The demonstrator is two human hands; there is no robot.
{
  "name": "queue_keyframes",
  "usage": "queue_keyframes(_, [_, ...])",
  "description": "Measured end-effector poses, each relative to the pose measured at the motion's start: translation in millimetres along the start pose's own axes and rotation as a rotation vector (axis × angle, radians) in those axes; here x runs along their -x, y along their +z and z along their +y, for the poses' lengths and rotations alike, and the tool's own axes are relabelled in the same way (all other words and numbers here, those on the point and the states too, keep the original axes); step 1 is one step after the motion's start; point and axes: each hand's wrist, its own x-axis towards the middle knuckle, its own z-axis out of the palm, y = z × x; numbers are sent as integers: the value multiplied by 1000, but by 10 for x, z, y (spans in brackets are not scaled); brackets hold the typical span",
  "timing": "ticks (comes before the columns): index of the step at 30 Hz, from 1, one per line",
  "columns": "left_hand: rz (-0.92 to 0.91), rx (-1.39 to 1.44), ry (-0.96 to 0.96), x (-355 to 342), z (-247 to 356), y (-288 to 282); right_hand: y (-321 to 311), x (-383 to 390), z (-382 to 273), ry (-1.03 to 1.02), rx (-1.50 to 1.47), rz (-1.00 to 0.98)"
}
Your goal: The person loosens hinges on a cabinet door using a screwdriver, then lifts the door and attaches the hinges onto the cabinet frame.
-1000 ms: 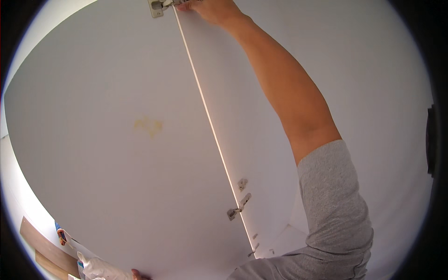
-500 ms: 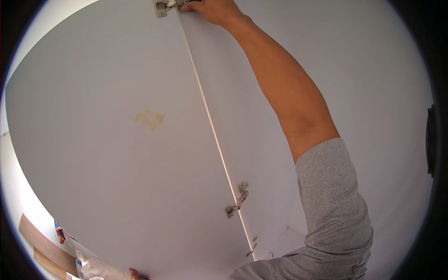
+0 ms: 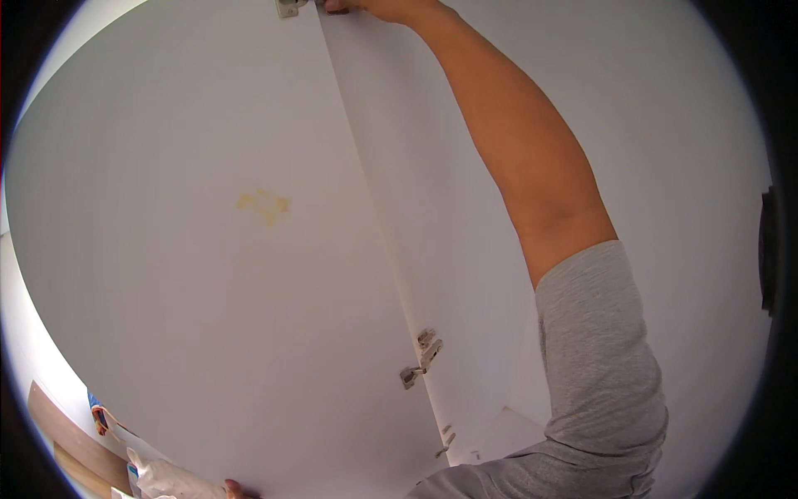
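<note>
A large pale grey cabinet door with a yellowish stain fills the left and middle. Its long edge meets a pale cabinet side panel. At the top border, my right hand reaches to the upper metal hinge, fingers closed at it; the frame cuts off part of both. Farther down the joint, a middle hinge links door and panel, with a smaller lower hinge below. Only a few fingers of my left hand show, curled at the door's lower edge.
Beyond the door's lower left edge lie brown wood-toned boards, a white plastic bag and a small blue and orange item. A dark object sits at the far right rim.
The bright gap along the joint between door and side panel has mostly closed. The door has shifted slightly, and my right hand has risen a little toward the top border.
</note>
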Motion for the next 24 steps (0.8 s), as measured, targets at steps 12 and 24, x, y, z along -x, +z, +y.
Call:
queue_keyframes(12, [20,147,-326,-82,-102,-38,-155,-87,-95,20,116,-213])
queue_keyframes(24, [20,58,-121,18,57,79,-117,151,-87,-60,318,-152])
